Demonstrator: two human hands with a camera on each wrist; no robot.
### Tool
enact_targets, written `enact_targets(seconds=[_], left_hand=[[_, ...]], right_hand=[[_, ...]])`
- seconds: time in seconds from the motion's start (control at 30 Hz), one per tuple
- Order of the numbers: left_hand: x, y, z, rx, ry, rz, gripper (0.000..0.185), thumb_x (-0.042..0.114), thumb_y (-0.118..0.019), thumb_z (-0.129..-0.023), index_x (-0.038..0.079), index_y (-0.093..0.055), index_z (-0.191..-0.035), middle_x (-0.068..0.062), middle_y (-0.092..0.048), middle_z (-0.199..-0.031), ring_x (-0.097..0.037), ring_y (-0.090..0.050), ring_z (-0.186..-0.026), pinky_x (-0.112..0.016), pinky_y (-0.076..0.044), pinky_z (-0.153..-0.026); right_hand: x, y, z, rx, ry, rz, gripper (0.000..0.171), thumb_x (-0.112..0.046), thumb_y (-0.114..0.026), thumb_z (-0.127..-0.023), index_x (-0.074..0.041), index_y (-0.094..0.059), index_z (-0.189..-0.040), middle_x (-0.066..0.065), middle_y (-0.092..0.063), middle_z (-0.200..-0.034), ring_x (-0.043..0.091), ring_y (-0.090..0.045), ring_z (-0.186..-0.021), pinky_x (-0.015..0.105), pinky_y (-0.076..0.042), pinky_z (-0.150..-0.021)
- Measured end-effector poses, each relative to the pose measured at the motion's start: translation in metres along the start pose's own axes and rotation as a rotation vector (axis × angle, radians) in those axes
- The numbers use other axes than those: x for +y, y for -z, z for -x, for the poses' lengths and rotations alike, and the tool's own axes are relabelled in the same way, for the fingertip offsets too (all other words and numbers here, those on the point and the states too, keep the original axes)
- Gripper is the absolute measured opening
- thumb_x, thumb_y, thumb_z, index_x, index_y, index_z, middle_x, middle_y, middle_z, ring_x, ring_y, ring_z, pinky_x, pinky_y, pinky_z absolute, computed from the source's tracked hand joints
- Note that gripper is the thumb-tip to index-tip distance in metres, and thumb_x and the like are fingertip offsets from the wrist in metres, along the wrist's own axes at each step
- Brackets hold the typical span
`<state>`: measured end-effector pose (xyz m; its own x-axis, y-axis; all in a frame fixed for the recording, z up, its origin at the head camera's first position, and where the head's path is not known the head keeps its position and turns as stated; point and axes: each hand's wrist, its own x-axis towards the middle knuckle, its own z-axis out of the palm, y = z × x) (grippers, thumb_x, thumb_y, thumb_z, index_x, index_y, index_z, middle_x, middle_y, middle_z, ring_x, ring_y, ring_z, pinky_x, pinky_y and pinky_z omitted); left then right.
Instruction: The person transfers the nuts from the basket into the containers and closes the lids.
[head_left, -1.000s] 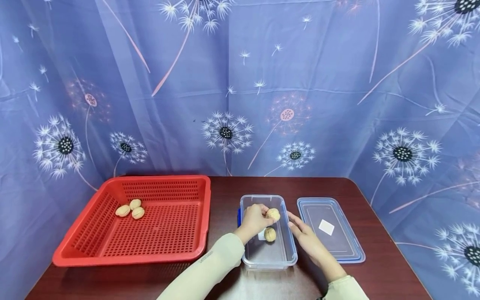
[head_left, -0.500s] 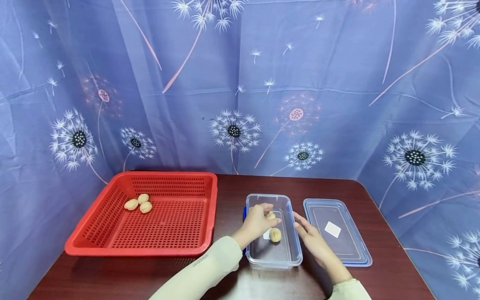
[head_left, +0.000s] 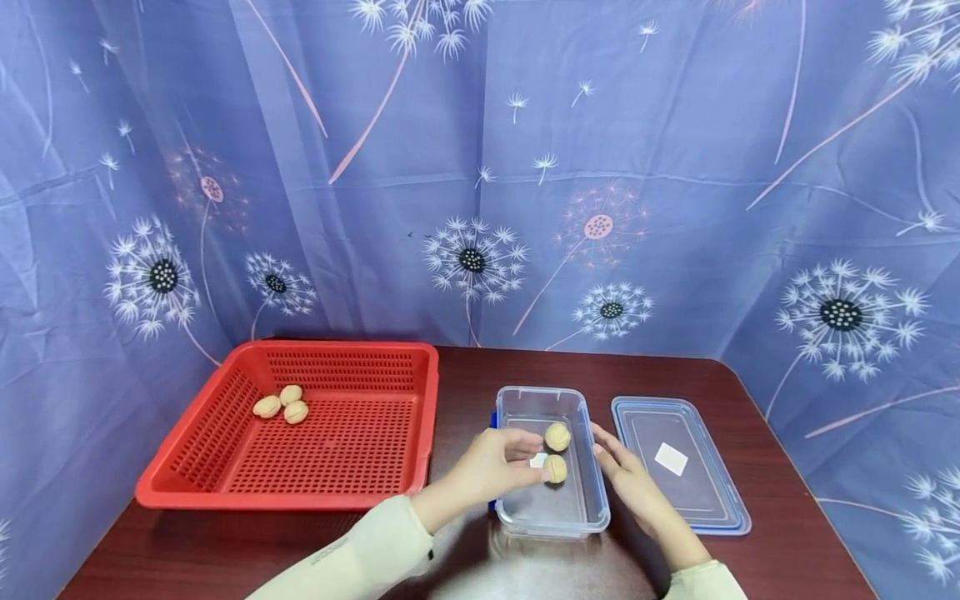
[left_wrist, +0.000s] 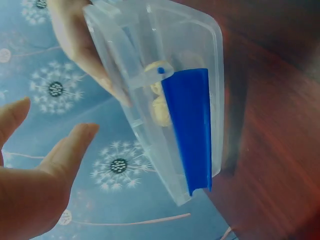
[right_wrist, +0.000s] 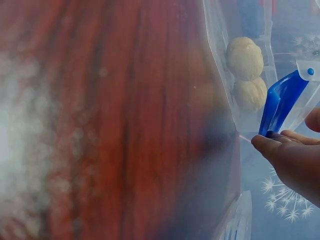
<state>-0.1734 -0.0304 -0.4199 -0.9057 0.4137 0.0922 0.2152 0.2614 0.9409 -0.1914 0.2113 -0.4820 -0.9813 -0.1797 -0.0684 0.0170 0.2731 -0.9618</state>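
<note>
My left hand [head_left: 487, 471] hovers over the left side of a clear plastic box [head_left: 553, 527], its thumb and fingers spread with nothing between them. Two walnuts, a rear walnut [head_left: 557, 437] and a front walnut [head_left: 556, 468], lie one behind the other inside. The left thumb overlaps the front one in the head view. My right hand [head_left: 641, 492] rests along the box's right wall with its fingers extended. In the right wrist view, those fingertips touch a blue side clip [right_wrist: 282, 102]. Another blue clip [left_wrist: 189, 130] hangs down on the left wall.
A red perforated basket [head_left: 300, 500] stands to the left, with three walnuts [head_left: 296, 412] in its back left part. The box's clear lid [head_left: 697, 500] with a blue seal lies on the brown table [head_left: 465, 375] at right. A blue dandelion-print curtain [head_left: 405, 250] surrounds the table.
My left hand has let go of the rear walnut inside the box and drawn back left. My right hand keeps its place at the box. The head view has shifted slightly.
</note>
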Motion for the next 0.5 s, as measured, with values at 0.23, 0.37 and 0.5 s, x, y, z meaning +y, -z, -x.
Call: enact_targets(seconds=[0.23,0.37,0.5], left_hand=[[0.015,0.035,0.028,-0.123,0.005,0.138,0.039,0.011,-0.075,-0.084,-0.004,-0.064,-0.118,-0.015,-0.068,-0.112,-0.032,-0.064,-0.105,-0.021,-0.051,-0.085],[0.028,0.062,0.038,-0.104,0.014,0.137,0.038,0.014,-0.074,-0.085,0.000,-0.065,-0.119,-0.012,-0.069,-0.112,-0.027,-0.065,-0.104,-0.025,-0.052,-0.086],[0.041,0.092,0.041,-0.050,0.048,0.104,0.041,0.021,-0.075,-0.084,0.005,-0.065,-0.120,-0.010,-0.069,-0.113,-0.021,-0.066,-0.103,-0.030,-0.053,-0.087]], right_hand=[[-0.001,0.002,-0.001,0.003,0.012,-0.011,0.046,-0.015,-0.040,-0.104,0.000,-0.032,-0.148,0.023,-0.034,-0.150,0.036,-0.029,-0.138,0.051,-0.020,-0.113],[-0.001,0.002,-0.002,-0.004,0.021,-0.005,0.047,-0.013,-0.040,-0.104,0.001,-0.030,-0.148,0.023,-0.033,-0.150,0.035,-0.031,-0.137,0.049,-0.021,-0.112],[-0.001,0.001,-0.003,-0.007,0.031,0.002,0.047,-0.009,-0.040,-0.103,0.002,-0.030,-0.148,0.023,-0.033,-0.150,0.032,-0.030,-0.138,0.047,-0.020,-0.112]])
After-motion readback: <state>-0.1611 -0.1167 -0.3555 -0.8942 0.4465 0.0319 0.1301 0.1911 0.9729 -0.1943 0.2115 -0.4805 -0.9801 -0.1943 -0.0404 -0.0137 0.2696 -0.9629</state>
